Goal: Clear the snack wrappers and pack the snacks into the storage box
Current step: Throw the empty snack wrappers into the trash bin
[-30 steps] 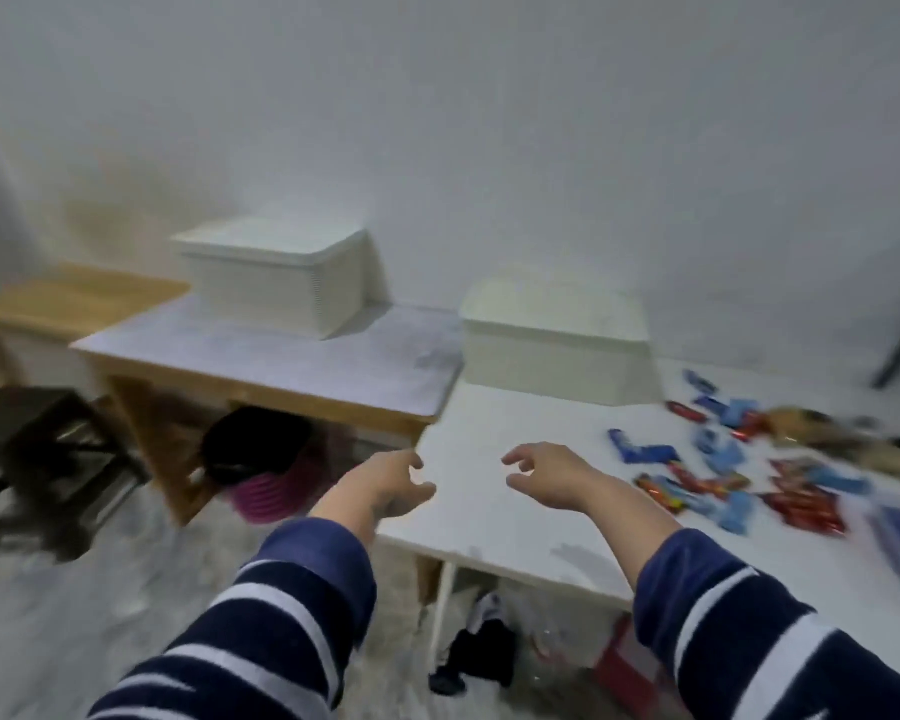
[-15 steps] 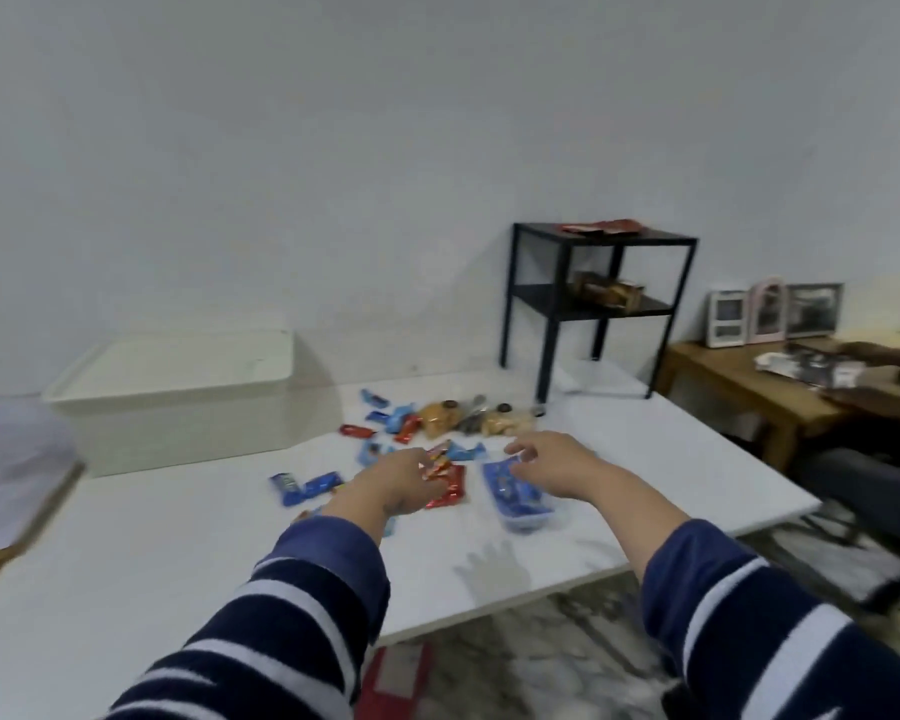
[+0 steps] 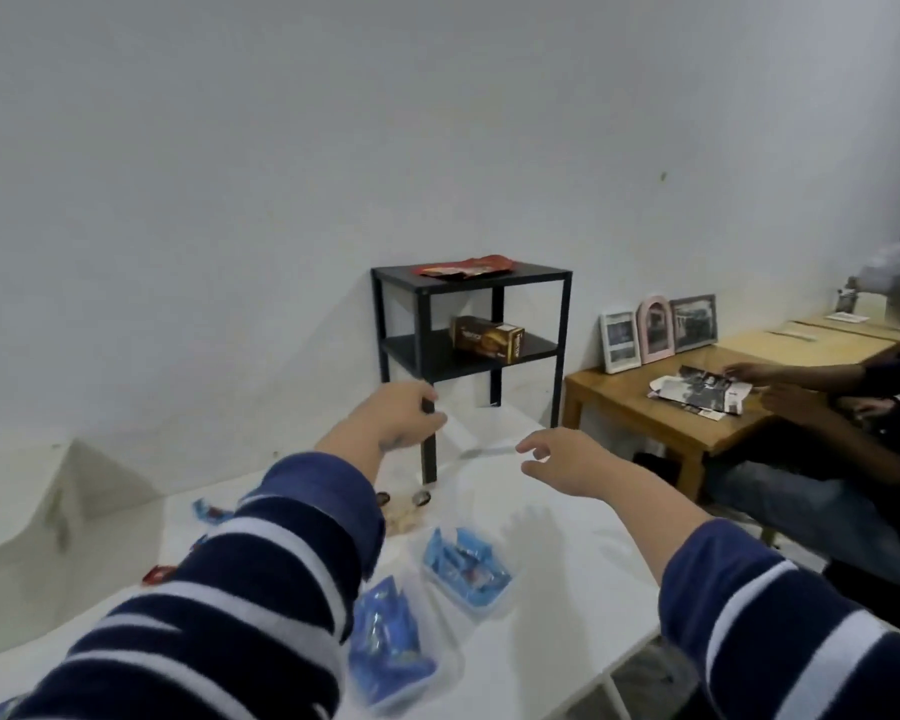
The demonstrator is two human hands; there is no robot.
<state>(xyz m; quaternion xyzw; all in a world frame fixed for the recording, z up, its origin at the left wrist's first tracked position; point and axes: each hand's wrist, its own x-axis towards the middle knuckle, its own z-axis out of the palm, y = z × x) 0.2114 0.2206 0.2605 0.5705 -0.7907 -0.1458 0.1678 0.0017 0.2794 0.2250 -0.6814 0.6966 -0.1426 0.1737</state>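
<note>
White-walled room, white tabletop [image 3: 567, 574] lower centre, left hand [image 3: 396, 420] loosely curled and right hand [image 3: 562, 462] fingers spread, both holding nothing, blue snack packets in clear plastic trays [image 3: 463, 569] below them, white plastic storage box [image 3: 17, 511] at left edge.

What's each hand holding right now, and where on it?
Nothing, as far as the view shows. The left hand is loosely curled in front of the black shelf; contact cannot be told. The right hand reaches forward, fingers relaxed.
</note>
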